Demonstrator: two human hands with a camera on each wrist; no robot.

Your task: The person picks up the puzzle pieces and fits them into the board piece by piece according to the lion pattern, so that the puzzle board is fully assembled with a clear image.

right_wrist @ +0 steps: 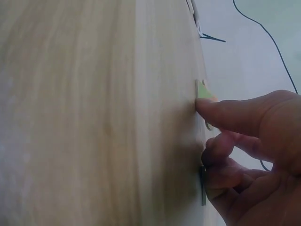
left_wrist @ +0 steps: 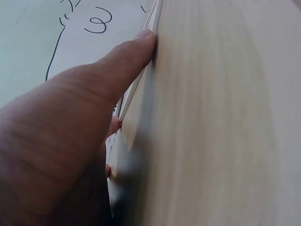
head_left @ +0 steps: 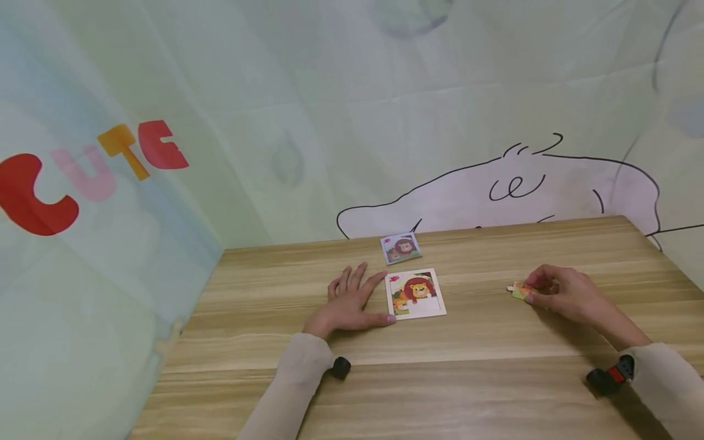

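A jigsaw puzzle (head_left: 419, 289) in a pale square frame shows a lion, with a blank pale area along its lower part. My left hand (head_left: 349, 308) lies spread at its left side, thumb and index fingertip touching the frame's left corners. Off to the right, my right hand (head_left: 569, 296) pinches a puzzle piece (head_left: 518, 291) in green and orange between thumb and fingers, low over the table. In the right wrist view the piece (right_wrist: 201, 89) juts past the thumb tip. Another thin flat edge (right_wrist: 203, 186) shows beneath the curled fingers; what it belongs to is mostly hidden.
Behind the puzzle lies a square picture card (head_left: 401, 247) with the same lion. All of this is on a wood-grain table (head_left: 440, 391). A printed cloth backdrop (head_left: 275, 122) hangs along the table's far edge.
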